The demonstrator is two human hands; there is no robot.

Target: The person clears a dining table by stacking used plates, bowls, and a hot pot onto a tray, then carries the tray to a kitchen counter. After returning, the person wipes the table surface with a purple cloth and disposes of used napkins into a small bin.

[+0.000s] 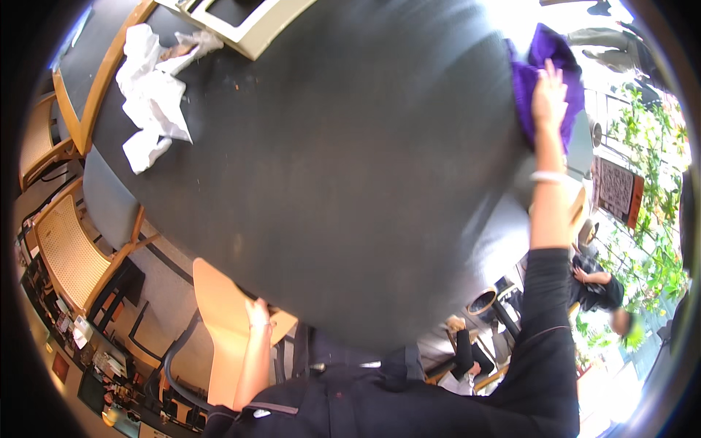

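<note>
My right hand (550, 101) is stretched far out and lies palm down, pressing a bunched purple cloth (524, 96) at the right edge of a dark tabletop (350, 164). Its fingers are slightly spread, and a pale band circles the wrist. My left hand (258, 313) is low, beside the near table edge, touching a light wooden chair (216, 323); its fingers are mostly hidden, so its grip is unclear. Crumpled white paper (156, 101) lies on the far left of the table. Small orange crumbs (237, 87) are scattered to its right.
A pale tray-like frame (254, 35) sits at the table's far edge. Cane chairs (74, 241) and a grey chair back (109, 200) stand along the left. At right are a sign with a printed code (616, 189), green plants (646, 137) and another person (597, 284).
</note>
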